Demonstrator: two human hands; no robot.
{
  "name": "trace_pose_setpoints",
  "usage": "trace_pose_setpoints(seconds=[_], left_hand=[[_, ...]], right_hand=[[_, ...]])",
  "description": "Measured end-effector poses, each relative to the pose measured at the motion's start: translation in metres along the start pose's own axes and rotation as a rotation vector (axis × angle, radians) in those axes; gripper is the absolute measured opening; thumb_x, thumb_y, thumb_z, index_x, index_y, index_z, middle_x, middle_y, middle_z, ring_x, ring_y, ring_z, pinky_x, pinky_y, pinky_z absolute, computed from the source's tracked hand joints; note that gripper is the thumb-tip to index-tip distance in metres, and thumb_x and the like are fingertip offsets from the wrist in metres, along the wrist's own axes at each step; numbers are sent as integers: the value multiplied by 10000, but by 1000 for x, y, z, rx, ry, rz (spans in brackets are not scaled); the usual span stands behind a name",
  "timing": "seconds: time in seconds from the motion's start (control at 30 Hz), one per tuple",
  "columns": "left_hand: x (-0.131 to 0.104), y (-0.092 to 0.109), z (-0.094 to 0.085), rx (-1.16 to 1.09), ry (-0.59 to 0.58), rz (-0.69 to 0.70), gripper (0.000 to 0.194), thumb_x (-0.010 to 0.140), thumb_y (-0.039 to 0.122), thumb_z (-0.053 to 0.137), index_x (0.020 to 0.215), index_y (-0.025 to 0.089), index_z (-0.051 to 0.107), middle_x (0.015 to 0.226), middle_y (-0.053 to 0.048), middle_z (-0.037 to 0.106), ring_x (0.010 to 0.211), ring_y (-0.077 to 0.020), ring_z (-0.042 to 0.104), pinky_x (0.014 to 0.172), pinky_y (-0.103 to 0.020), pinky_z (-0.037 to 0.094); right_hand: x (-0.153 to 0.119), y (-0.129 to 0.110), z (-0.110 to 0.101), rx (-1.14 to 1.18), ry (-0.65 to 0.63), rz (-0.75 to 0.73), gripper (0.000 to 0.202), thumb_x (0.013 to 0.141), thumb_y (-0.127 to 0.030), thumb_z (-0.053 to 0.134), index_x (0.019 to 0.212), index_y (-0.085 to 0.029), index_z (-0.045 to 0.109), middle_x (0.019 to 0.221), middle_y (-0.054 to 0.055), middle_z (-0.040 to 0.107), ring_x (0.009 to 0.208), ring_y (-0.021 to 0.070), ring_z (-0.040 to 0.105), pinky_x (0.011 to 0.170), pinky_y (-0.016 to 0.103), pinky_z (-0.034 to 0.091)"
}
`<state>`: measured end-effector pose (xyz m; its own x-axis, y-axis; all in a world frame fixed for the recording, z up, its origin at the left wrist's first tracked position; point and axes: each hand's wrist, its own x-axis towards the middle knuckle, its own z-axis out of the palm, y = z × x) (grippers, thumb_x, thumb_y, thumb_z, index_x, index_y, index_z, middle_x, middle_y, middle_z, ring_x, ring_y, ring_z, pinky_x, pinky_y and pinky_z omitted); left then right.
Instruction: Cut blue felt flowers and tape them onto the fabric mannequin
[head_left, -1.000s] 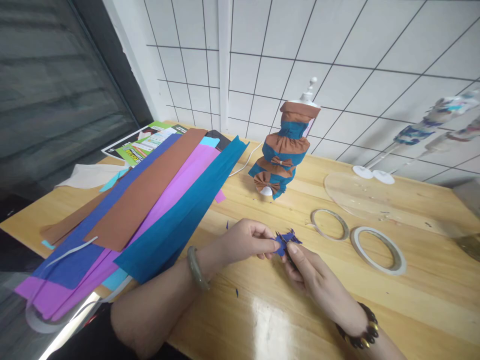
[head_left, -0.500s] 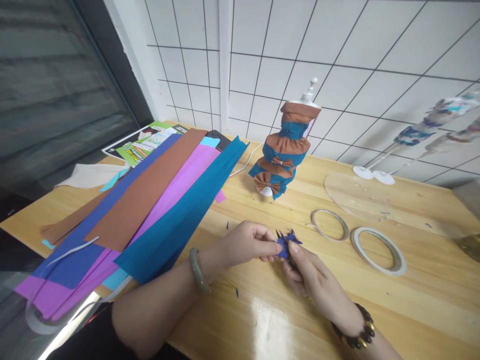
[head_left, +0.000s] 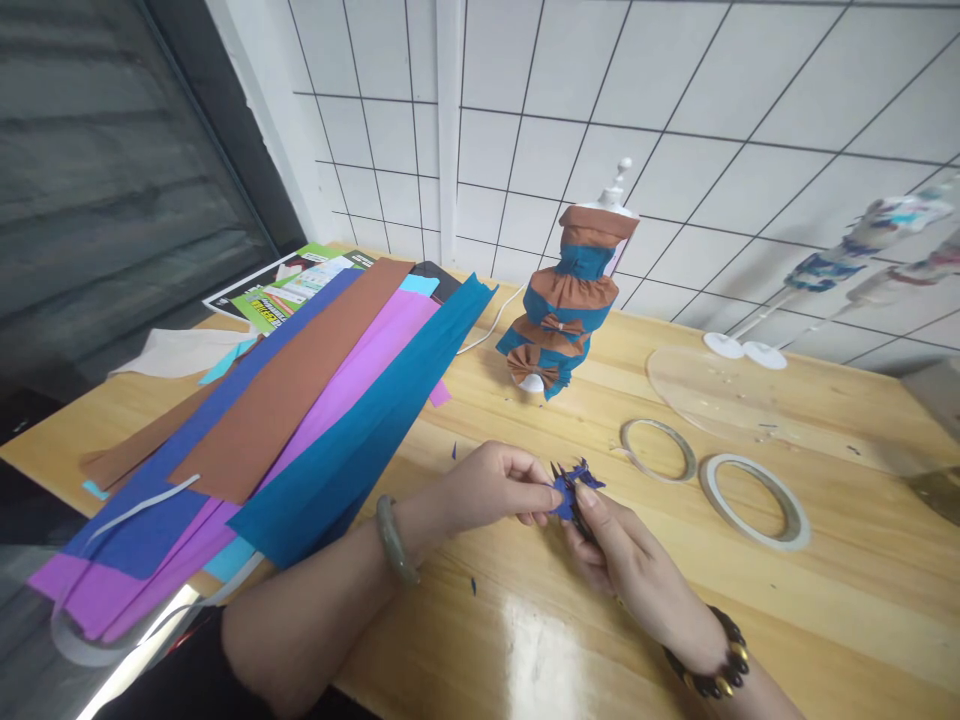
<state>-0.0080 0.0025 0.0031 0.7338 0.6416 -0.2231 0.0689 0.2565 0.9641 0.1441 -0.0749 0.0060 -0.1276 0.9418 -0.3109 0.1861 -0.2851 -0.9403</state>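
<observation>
Over the front of the wooden table, my left hand [head_left: 504,488] and my right hand [head_left: 626,550] meet at a small piece of dark blue crepe paper [head_left: 564,497] with jagged, fringed edges. The left thumb and fingers pinch its left side. My right thumb presses on its right side, the other fingers curled beneath; what lies inside that palm is partly hidden. Beyond the hands stands a small dress form [head_left: 618,192] wearing a brown and teal paper dress [head_left: 564,310] with bows. Tiny blue scraps [head_left: 473,586] lie near the left hand.
Long strips of brown [head_left: 300,370], purple and teal crepe paper [head_left: 367,430] are piled at left, near printed sheets [head_left: 281,295]. Two tape rolls [head_left: 756,502] lie at right, in front of a clear round sheet [head_left: 697,385]. Decorated sticks on white bases [head_left: 724,345] stand behind.
Almost nothing differs. Both hands keep their hold on the blue paper, and the view has shifted very slightly.
</observation>
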Motion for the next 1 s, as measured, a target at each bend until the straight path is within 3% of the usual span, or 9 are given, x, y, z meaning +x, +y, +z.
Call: trace_pose_setpoints(seconds=[1.0], left_hand=[[-4,8,-4,104,-31,66,107,711,199,590,707,102,635,743,-44,647,727,-132,567,682,-228,424]], right_hand=[[-2,-1,-3,-158,-12,-16,394,911,-473,268,659,-199,399,545,-68,290,481,92,273,463,228,245]])
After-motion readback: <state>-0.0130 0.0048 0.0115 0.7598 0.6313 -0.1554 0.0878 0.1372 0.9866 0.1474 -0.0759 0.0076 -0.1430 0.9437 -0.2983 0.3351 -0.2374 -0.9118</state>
